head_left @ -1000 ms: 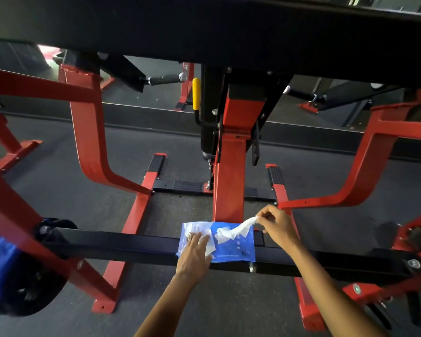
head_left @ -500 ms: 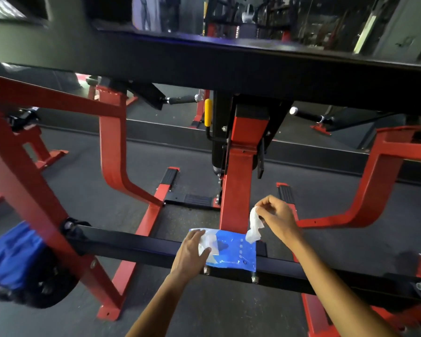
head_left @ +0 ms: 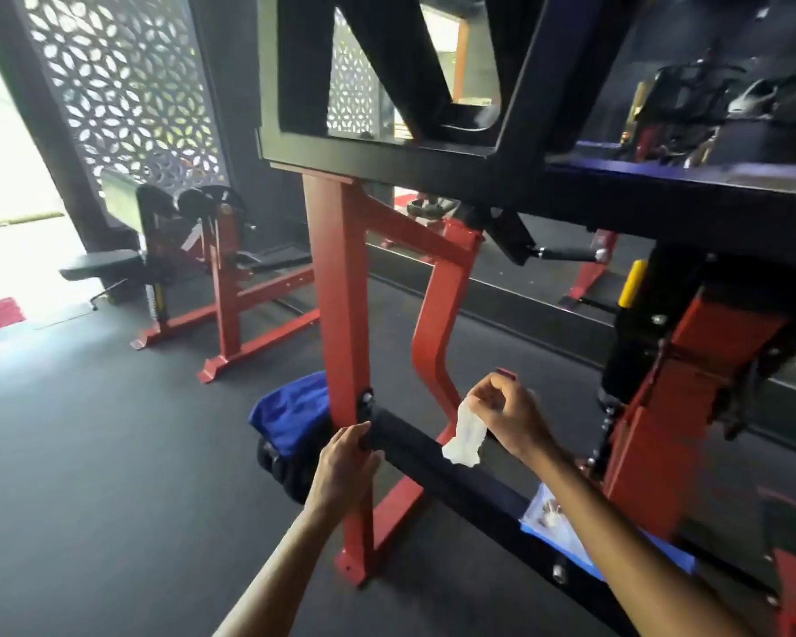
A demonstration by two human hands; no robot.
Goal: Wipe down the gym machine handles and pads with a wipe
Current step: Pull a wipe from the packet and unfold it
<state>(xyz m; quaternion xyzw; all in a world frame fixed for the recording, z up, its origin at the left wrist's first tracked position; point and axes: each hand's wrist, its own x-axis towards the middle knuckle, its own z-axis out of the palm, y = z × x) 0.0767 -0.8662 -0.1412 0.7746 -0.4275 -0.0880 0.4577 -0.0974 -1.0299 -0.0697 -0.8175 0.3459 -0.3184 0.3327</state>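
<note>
Head view: the right hand point(head_left: 508, 418) pinches a white wipe point(head_left: 464, 436) between its fingertips, so that it hangs just above the black crossbar point(head_left: 442, 468) of the red gym machine. The left hand point(head_left: 345, 462) is curled around the crossbar's left end, beside the red upright post point(head_left: 341, 314) (a blue cloth point(head_left: 290, 413) lies behind it). A blue wipe packet point(head_left: 566, 540) rests on the crossbar to the near right, partly hidden by the right forearm.

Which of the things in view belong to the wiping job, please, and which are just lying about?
For the job:
- wipe, pinched in the right hand
- black bar, under the left hand
- wipe packet

Lying about:
- blue bag
- bench machine behind
</note>
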